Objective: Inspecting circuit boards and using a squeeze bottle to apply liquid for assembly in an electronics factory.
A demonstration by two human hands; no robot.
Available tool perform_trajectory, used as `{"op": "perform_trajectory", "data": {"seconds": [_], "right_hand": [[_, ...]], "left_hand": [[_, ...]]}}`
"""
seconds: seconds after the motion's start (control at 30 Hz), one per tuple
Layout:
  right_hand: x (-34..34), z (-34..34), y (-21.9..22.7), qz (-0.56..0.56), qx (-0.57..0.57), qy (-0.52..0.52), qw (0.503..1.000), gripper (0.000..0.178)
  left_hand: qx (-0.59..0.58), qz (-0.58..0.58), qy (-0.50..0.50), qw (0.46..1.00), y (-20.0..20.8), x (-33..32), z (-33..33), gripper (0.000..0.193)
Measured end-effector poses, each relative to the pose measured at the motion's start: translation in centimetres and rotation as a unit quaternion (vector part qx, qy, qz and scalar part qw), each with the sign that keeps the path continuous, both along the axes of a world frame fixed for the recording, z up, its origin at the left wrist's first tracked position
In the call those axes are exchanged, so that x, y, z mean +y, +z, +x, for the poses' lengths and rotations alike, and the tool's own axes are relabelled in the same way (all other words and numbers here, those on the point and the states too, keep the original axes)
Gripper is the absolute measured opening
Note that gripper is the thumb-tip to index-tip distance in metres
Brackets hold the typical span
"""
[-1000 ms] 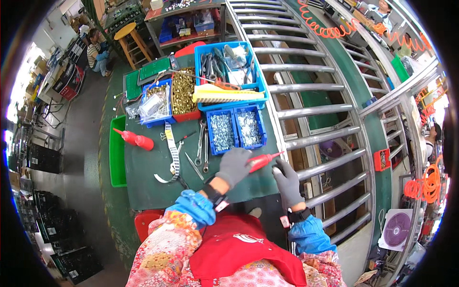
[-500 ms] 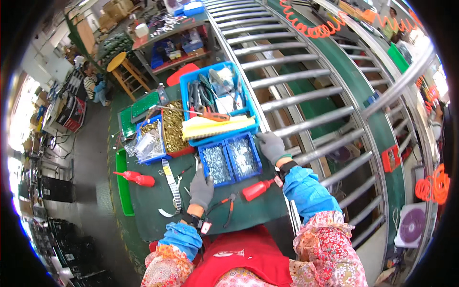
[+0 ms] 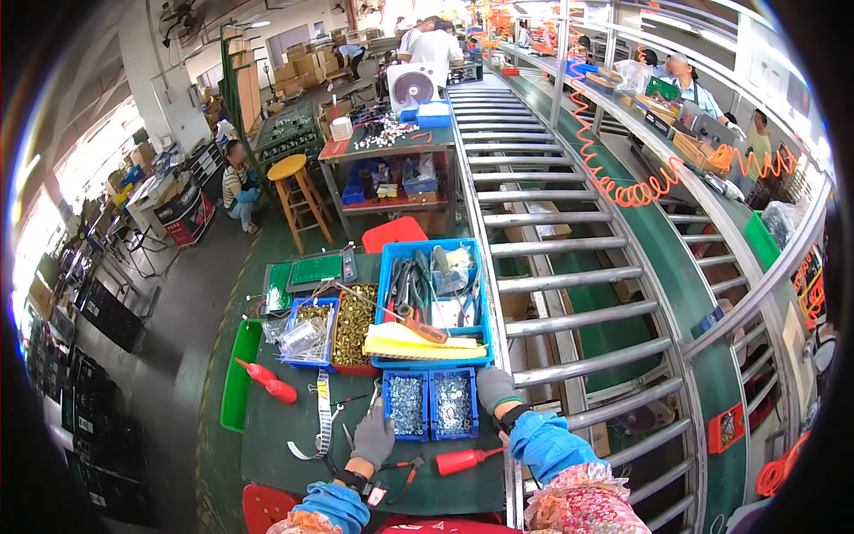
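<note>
The red bottle (image 3: 459, 461), in the left hand (image 3: 373, 438) a second ago, now lies on the counter (image 3: 280, 481). That hand points forward, fingers near together, beside the left blue bin (image 3: 406, 437); the right hand (image 3: 496, 390) angles inward beside the right blue bin (image 3: 455, 436). I cannot tell how far either is closed or whether it grips. Pliers (image 3: 409, 477) lie between left hand and bottle.

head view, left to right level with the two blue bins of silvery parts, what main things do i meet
Red squeeze bottle, striped strip, left gloved hand, left blue bin, right blue bin, right gloved hand, metal roller conveyor.
</note>
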State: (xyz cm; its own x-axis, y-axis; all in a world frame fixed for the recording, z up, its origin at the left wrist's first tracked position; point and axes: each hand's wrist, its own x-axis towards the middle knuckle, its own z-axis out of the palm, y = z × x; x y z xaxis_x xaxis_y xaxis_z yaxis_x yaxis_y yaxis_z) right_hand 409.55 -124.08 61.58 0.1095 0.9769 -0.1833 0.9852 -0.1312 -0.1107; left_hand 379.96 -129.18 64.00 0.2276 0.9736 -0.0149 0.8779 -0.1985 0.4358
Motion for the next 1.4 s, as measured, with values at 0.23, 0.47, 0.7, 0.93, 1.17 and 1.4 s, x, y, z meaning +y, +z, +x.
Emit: {"op": "perform_trajectory", "data": {"seconds": [0.23,0.47,0.7,0.93,1.17,1.4], "right_hand": [[-2.3,1.2,0.5,0.009,0.107,-0.077,0.991,0.021],[-7.4,1.4,3.3,0.132,0.432,-0.217,0.865,0.024],[-10.7,-2.8,9.2,0.098,0.677,-0.259,0.682,0.016],[-11.1,-6.0,9.3,0.077,0.704,-0.248,0.661,0.027],[-10.5,-8.2,8.5,0.021,0.773,-0.279,0.569,0.022],[-9.0,-10.6,9.2,-0.022,0.78,-0.242,0.576,0.022]], "left_hand": [[-0.01,-0.026,0.006,1.0,0.6,0.1,-0.1,0.057],[-0.018,-0.052,-0.021,0.998,0.6,0.5,-1.1,0.06],[-0.017,-0.063,-0.029,0.997,0.1,0.6,-1.8,0.06],[-0.055,-0.033,-0.068,0.996,-1.2,1.0,-2.5,0.068],[-0.064,-0.093,-0.053,0.992,-0.7,1.3,-2.5,0.072],[-0.053,-0.155,-0.032,0.986,1.2,1.1,-2.2,0.071]]}}
